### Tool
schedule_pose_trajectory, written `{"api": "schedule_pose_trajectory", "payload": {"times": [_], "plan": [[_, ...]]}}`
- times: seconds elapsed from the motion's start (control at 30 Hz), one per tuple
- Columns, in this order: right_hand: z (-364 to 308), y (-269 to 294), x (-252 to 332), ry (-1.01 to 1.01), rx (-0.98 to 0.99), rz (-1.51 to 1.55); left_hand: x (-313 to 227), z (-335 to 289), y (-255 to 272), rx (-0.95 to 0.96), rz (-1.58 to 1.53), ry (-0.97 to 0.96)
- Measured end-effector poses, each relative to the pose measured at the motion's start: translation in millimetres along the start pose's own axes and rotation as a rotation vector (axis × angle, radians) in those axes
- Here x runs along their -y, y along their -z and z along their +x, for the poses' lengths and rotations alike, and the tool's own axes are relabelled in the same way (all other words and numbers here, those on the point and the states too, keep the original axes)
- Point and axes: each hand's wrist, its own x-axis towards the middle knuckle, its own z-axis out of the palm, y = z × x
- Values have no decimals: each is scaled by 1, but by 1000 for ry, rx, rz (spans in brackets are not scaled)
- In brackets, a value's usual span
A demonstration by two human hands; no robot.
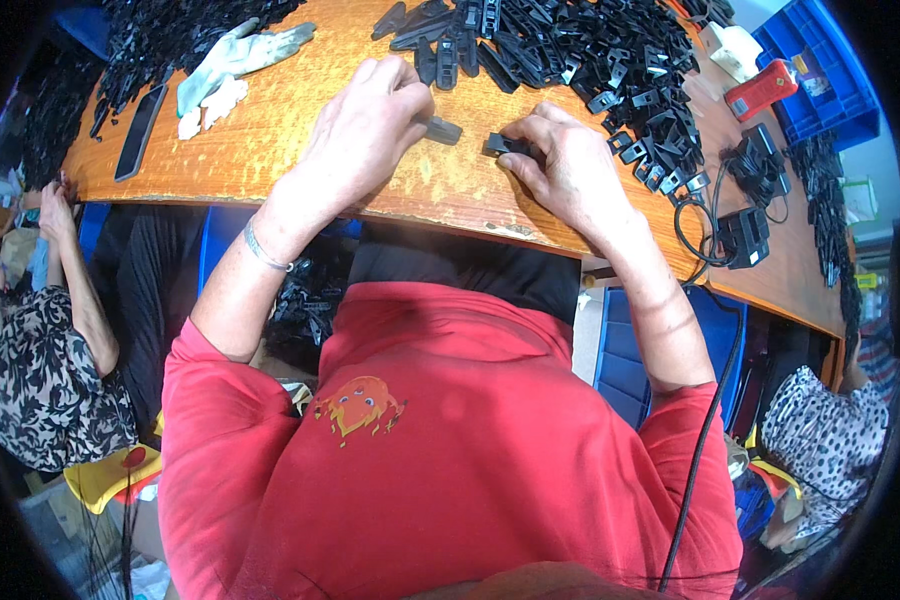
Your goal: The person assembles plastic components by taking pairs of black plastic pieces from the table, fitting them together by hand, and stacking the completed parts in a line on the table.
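Observation:
Over the front of the wooden table [450, 190], my left hand [365, 125] is closed on a dark grey, narrow plastic piece [442, 130] that sticks out to the right of its fingers. My right hand [562, 165] grips a short black plastic part [505, 147] between thumb and fingers. The two pieces point toward each other with a small gap between them. Just beyond my hands lies a heap of similar long black plastic pieces [448, 45]. To the right of it spreads a pile of black parts with square openings [635, 85].
A pale work glove [240, 62] and a dark flat phone-like slab [140, 132] lie at left. On the right are black adapters with cables [745, 235], a red container [762, 90] and a blue crate [820, 70]. Co-workers sit on the left [55, 370] and right [825, 430].

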Motion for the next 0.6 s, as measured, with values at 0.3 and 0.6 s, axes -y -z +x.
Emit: {"api": "schedule_pose_trajectory", "payload": {"times": [0.3, 0.6], "plan": [[15, -9, 19, 33, -29, 140, -3, -19, -11, 2, -371, 161], [30, -20, 0, 60, -9, 129, 1, -24, -13, 30, -387, 263]]}}
